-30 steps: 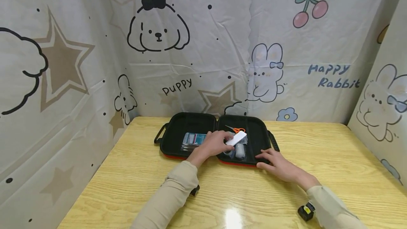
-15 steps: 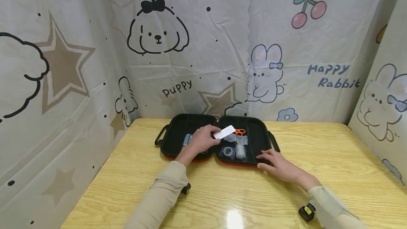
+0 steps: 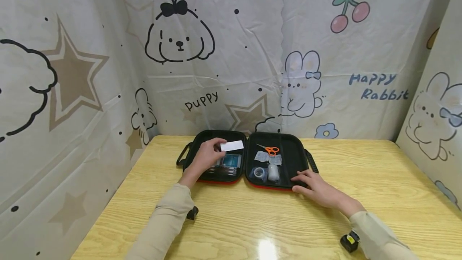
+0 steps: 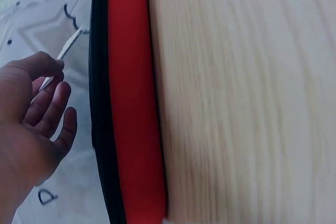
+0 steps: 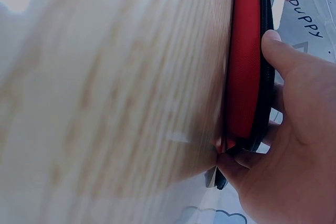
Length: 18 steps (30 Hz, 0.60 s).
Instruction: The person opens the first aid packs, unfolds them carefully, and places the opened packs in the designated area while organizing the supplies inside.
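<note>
My left hand (image 3: 207,155) pinches a thin flat white rectangular piece (image 3: 232,146) between thumb and fingers, above the left half of an open black case with red sides (image 3: 288,141). In the left wrist view, the white piece (image 4: 68,43) shows edge-on, above the case's red side (image 4: 131,77). At the front right corner of the case, my right hand (image 3: 317,187) grips the rim. The right wrist view shows its thumb (image 5: 281,48) on the black zipped rim and the other fingers partly hidden behind it.
The right half bears orange-handled scissors (image 3: 272,150), small white packets (image 3: 262,156), a bagged tape roll (image 3: 259,173) and a wrapped white roll (image 3: 273,172). Under the left hand lies a blue-labelled packet (image 3: 232,160). A patterned curtain (image 3: 245,51) stands behind the wooden table (image 3: 252,216).
My left hand has carried the white piece leftward from above the right half to above the left half, uncovering the tape roll and packets. The right hand stays at the rim.
</note>
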### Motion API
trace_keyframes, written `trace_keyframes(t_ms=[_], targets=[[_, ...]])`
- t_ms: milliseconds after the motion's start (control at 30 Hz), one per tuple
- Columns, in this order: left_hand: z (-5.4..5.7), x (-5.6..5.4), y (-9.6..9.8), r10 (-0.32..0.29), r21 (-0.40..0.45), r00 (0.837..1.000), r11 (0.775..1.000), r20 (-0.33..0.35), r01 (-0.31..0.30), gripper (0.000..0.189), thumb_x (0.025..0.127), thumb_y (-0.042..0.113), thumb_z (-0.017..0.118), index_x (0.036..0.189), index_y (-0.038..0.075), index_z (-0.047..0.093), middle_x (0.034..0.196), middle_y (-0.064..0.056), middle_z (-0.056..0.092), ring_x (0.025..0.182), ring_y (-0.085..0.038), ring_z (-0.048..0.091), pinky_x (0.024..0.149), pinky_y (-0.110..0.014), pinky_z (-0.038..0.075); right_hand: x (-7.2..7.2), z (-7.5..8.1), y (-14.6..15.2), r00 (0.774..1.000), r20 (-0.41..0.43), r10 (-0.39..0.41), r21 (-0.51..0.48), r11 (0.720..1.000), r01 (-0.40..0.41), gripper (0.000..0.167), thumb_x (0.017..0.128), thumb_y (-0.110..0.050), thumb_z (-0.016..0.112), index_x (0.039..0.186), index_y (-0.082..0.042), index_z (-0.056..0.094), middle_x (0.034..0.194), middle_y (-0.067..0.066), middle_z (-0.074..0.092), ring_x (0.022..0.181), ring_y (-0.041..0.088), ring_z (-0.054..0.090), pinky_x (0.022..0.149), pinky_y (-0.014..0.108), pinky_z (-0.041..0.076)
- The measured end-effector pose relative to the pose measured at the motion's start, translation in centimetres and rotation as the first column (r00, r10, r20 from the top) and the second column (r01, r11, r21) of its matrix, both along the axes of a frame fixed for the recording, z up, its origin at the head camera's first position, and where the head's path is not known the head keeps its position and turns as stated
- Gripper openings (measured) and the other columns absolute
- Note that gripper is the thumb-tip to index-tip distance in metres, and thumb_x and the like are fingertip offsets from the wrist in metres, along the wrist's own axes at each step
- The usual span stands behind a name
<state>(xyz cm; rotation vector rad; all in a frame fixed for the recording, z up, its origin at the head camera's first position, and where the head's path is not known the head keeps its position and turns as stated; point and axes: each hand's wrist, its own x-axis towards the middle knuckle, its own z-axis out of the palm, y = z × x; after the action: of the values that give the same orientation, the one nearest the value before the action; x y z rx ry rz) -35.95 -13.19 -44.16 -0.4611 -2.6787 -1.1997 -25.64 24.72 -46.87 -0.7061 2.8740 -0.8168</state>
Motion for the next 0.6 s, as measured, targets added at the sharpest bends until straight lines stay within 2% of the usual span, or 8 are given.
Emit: trace_keyframes(t_ms=[133, 300, 433, 600], targets=[[0.3, -0.1, -1.9, 0.065, 0.029, 0.997, 0.998, -0.033, -0.064, 0.035, 0.085, 0.007, 0.071, 0.119, 0.008, 0.069, 0.09, -0.008, 0.065, 0.073, -0.015, 0.056, 0.066, -0.026, 0.044, -0.1, 0.0, 0.0, 1.0, 0.001, 0.001, 0.003, 1.0, -0.001, 0.045, 0.1, -0.043, 0.054, 0.131, -0.011, 0.063, 0.143, 0.027, 0.044, 0.132, 0.05, 0.04, 0.103, 0.065, 0.037], [0.3, -0.3, -4.0, 0.126, 0.039, 0.992, 0.991, -0.026, -0.125, 0.035, 0.086, 0.008, 0.072, 0.12, 0.006, 0.067, 0.091, -0.01, 0.067, 0.077, -0.018, 0.057, 0.071, -0.026, 0.044, -0.1, 0.0, -0.1, 1.0, -0.013, 0.007, 0.007, 1.0, -0.007, 0.044, 0.101, -0.042, 0.055, 0.13, -0.01, 0.063, 0.142, 0.027, 0.045, 0.131, 0.05, 0.042, 0.102, 0.064, 0.038], [0.3, -0.6, -5.7, 0.138, 0.027, 0.99, 0.99, -0.03, -0.137, 0.035, 0.088, 0.007, 0.07, 0.122, 0.003, 0.067, 0.091, -0.013, 0.068, 0.079, -0.021, 0.059, 0.073, -0.028, 0.045, 0.0, 0.1, -0.1, 1.0, -0.014, 0.007, 0.01, 1.0, -0.006, 0.044, 0.101, -0.041, 0.055, 0.13, -0.009, 0.063, 0.141, 0.027, 0.046, 0.13, 0.049, 0.043, 0.102, 0.063, 0.038], [0.3, -0.9, -7.6, 0.188, -0.028, 0.982, 0.982, -0.029, -0.188, 0.036, 0.091, 0.006, 0.067, 0.127, 0.004, 0.066, 0.097, -0.015, 0.067, 0.088, -0.027, 0.062, 0.08, -0.038, 0.048, 0.0, 0.1, -0.1, 1.0, -0.003, 0.006, 0.007, 1.0, -0.006, 0.044, 0.101, -0.042, 0.054, 0.13, -0.01, 0.063, 0.142, 0.027, 0.045, 0.131, 0.049, 0.042, 0.102, 0.063, 0.038]])
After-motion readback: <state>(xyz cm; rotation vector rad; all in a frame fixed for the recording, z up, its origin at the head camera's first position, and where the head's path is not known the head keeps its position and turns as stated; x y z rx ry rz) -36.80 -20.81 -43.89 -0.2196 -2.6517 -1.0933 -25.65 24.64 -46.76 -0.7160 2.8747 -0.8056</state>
